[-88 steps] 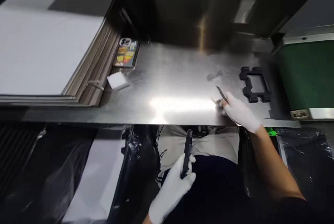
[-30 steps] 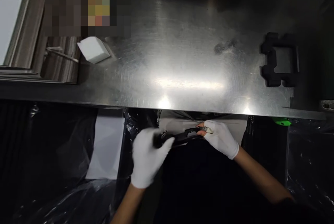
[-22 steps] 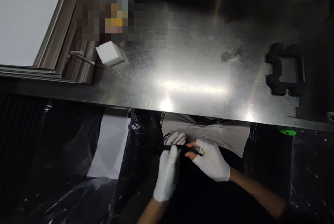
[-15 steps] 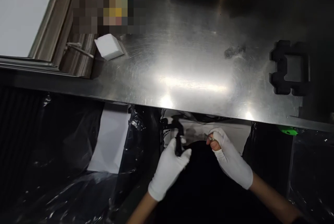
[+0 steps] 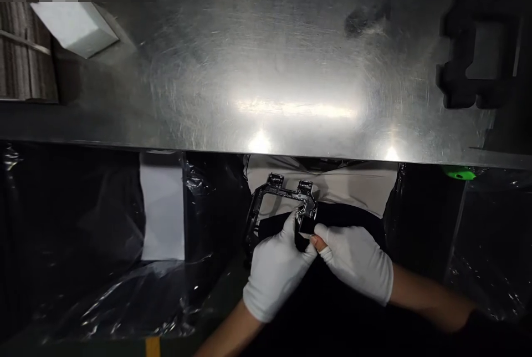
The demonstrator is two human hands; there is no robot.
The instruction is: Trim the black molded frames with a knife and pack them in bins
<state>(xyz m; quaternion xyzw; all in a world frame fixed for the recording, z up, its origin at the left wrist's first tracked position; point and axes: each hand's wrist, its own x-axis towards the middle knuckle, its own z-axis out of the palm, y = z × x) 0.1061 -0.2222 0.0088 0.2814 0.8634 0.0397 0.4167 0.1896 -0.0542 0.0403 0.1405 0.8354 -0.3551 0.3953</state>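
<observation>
My left hand (image 5: 276,271), in a white glove, is closed around a black open frame (image 5: 282,192) with two squarish tabs along its top edge. The frame hangs over my lap, just below the table edge, and its lower part is hidden by the glove. My right hand (image 5: 355,260), in a white glove with bare fingertips showing, pinches close against the frame's lower right corner. Whatever thin thing lies between those fingertips is too small to make out. Both hands nearly touch.
A metal table (image 5: 199,85) spans the view above my hands. On it are a white block (image 5: 81,30), a cardboard stack (image 5: 25,63) and a black cut-out piece (image 5: 459,46). Black plastic-lined containers (image 5: 95,207) flank me, with a white sheet (image 5: 163,207) at left. A green object (image 5: 458,172) sits under the edge at right.
My left hand has turned the black frame so its face shows. My right hand has moved left, up against the frame. The view has shifted, so the table items sit higher.
</observation>
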